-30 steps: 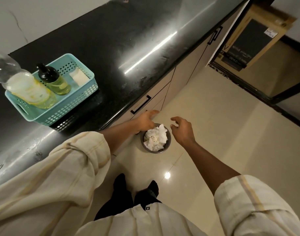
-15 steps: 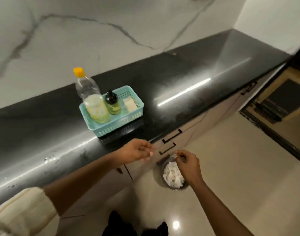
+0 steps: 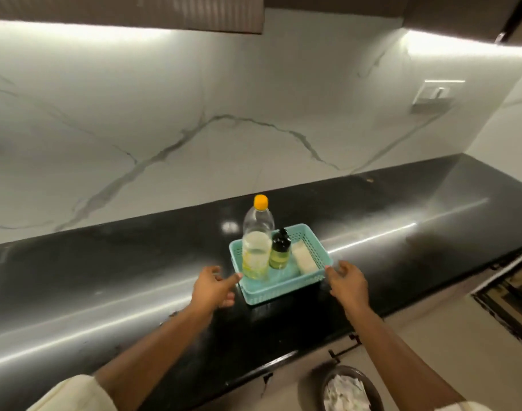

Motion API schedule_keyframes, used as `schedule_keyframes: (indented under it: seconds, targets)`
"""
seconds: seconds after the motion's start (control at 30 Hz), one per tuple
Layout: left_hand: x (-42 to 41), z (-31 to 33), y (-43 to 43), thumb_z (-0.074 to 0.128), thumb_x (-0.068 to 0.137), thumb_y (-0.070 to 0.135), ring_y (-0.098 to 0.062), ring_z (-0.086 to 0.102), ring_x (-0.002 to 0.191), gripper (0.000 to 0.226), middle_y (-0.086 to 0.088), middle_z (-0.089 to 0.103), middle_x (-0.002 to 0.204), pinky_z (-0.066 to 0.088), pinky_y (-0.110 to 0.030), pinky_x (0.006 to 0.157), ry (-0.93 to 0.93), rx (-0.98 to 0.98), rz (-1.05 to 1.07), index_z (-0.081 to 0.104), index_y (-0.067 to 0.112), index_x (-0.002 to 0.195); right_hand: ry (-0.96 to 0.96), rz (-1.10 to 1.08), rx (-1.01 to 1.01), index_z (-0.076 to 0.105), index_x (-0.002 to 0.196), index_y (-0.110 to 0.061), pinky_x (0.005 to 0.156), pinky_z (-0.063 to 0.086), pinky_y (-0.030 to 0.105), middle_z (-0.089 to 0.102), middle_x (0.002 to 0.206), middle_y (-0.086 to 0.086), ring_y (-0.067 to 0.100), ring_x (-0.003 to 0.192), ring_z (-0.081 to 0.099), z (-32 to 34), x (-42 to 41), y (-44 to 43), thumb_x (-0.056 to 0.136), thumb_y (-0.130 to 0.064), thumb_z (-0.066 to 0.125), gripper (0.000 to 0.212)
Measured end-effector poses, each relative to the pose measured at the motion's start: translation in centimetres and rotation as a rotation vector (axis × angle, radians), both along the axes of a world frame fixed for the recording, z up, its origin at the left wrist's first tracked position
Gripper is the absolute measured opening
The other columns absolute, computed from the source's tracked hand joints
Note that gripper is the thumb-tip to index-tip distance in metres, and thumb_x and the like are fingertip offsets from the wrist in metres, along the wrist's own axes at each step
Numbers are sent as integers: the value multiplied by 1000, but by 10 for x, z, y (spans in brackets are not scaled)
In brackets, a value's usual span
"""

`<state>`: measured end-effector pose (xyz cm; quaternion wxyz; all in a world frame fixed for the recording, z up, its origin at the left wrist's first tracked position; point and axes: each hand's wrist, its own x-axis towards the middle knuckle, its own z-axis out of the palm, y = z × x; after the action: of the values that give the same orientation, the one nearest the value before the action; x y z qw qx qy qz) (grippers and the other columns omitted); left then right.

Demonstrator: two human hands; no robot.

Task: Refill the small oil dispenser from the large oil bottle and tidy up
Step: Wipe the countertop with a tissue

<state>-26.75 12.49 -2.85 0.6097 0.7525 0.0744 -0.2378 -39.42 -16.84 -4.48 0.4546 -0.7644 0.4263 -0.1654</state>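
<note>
Capped bottle (image 3: 256, 253) and dispenser (image 3: 279, 252) stand in basket (image 3: 283, 287); refill looks done. Left hand (image 3: 213, 287), right hand (image 3: 347, 281) flank basket, fingers loose, grasping nothing; stowing probably remains.

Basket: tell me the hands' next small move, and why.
Probably grip the teal basket by its two ends: the left hand and right hand flank it open, and the capped large oil bottle and small dispenser already stand inside.

bin (image 3: 347, 370): cut off at bottom edge | wall switch (image 3: 437, 91): blurred
</note>
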Motion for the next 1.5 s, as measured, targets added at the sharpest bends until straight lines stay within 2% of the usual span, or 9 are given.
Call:
schedule_keyframes:
  seconds: [0.13, 0.23, 0.37, 0.47, 0.57, 0.67, 0.8, 1.07, 1.5]
  targets:
    - [18, -10, -3, 92, 85, 32, -24, 69, 58, 89, -20, 66, 132, 63, -36, 51, 89, 52, -83, 43, 10, 156, 141, 18, 8, 52, 151, -10, 99, 60, 54, 68, 135, 19, 36, 116, 71, 2, 35, -28, 102, -34, 66, 57]
    - [25, -4, -12, 87, 91, 21, -25, 69, 57, 49, -7, 67, 98, 66, -38, 54, 122, 61, -167, 58, 13, 129, 189, 56, 89, 61, 142, -8, 78, 67, 52, 73, 121, 19, 34, 96, 77, -3, 49, -35, 103, -19, 64, 41]
    - [31, -4, -29, 73, 92, -2, -27, 82, 78, 16, -12, 76, 97, 70, -46, 69, 67, 98, -241, 69, 2, 107, 244, 130, 54, 71, 127, -3, 66, 68, 45, 75, 109, 17, 29, 82, 78, -9, 60, -42, 100, 1, 60, 29]
    - [46, -3, -34, 66, 91, -7, -29, 82, 78, 16, -12, 76, 92, 70, -46, 66, 35, 153, -239, 66, 9, 89, 227, 178, 88, 73, 123, 0, 66, 68, 44, 75, 100, 12, 29, 81, 79, -9, 77, -48, 99, 5, 58, 28]
    - [74, 6, -43, 63, 91, -10, -19, 76, 53, 20, -11, 74, 75, 64, -35, 50, 15, 199, -205, 65, 7, 79, 197, 226, 82, 75, 117, 1, 60, 67, 39, 77, 93, 7, 25, 76, 80, 3, 106, -56, 98, 5, 57, 26]
    - [113, 19, -52, 65, 92, -7, -20, 74, 47, 13, -16, 74, 75, 61, -30, 45, -16, 243, -181, 67, 2, 83, 173, 262, 68, 76, 116, -2, 56, 65, 35, 75, 93, 7, 24, 73, 79, 11, 151, -70, 97, 4, 59, 26]
    - [167, 27, -66, 67, 94, -5, -31, 80, 65, 7, -23, 78, 91, 67, -37, 53, -41, 250, -127, 69, -4, 101, 139, 286, 101, 76, 115, 3, 69, 67, 53, 78, 94, 13, 33, 80, 79, 14, 213, -87, 94, 6, 58, 27]
    - [233, 15, -90, 66, 98, -1, -28, 78, 70, 16, -19, 74, 98, 65, -38, 53, -37, 304, -66, 62, 1, 113, 150, 250, 141, 73, 118, 3, 46, 60, 26, 73, 105, 18, 29, 81, 75, 13, 287, -95, 100, 3, 57, 24]
    - [280, -6, -115, 60, 97, -1, -35, 81, 89, 21, -18, 76, 104, 70, -52, 74, -26, 299, -5, 71, 4, 114, 151, 261, 207, 70, 126, 0, 74, 68, 45, 73, 117, 20, 34, 93, 77, -7, 329, -119, 105, -6, 59, 25]
